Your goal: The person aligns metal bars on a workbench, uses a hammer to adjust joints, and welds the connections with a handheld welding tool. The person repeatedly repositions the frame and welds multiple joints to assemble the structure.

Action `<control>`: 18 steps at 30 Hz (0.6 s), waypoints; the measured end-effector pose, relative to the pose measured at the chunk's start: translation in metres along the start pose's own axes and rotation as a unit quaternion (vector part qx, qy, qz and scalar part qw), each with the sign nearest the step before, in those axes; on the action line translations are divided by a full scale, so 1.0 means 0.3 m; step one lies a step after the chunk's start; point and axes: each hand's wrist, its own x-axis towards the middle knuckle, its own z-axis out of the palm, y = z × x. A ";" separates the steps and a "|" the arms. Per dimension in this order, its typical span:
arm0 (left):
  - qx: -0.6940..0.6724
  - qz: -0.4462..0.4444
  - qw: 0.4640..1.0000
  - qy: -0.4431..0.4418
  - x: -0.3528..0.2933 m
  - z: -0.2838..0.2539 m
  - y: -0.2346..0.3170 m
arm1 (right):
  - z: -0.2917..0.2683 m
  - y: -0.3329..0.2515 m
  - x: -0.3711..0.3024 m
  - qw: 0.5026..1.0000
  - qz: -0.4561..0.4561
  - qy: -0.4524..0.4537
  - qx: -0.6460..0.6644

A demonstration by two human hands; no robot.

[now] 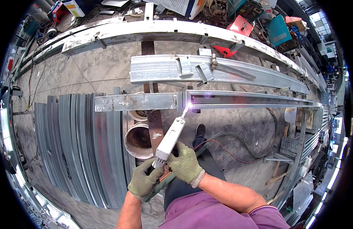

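Note:
Both my gloved hands grip a white handheld welding gun (170,140). My left hand (144,180) wraps its rear grip, low in the picture. My right hand (186,163) closes over the gun's body just right of it. The gun's thin tip points up at a bright spark (189,105) on the joint of a long galvanized steel channel (146,101) lying crosswise in front of me. A second, wider steel section (161,69) lies parallel just beyond it, with small metal brackets (184,67) and a hammer (222,67) resting on it.
A stack of grey steel profiles (81,149) covers the floor at left. A round bucket (138,140) stands under the channel. A cable (237,147) loops across the concrete at right. A long beam (153,30) curves along the back, with machines and boxes behind.

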 end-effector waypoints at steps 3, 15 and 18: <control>0.007 0.006 1.000 0.003 -0.002 0.006 0.008 | 0.000 0.009 0.001 1.000 -0.024 0.004 -0.006; 0.042 -0.003 0.999 -0.004 -0.009 -0.016 -0.023 | 0.010 0.036 -0.006 0.999 -0.030 -0.001 -0.017; 0.030 0.006 0.999 0.013 -0.021 0.001 -0.006 | 0.005 0.030 -0.009 0.997 -0.050 0.003 -0.055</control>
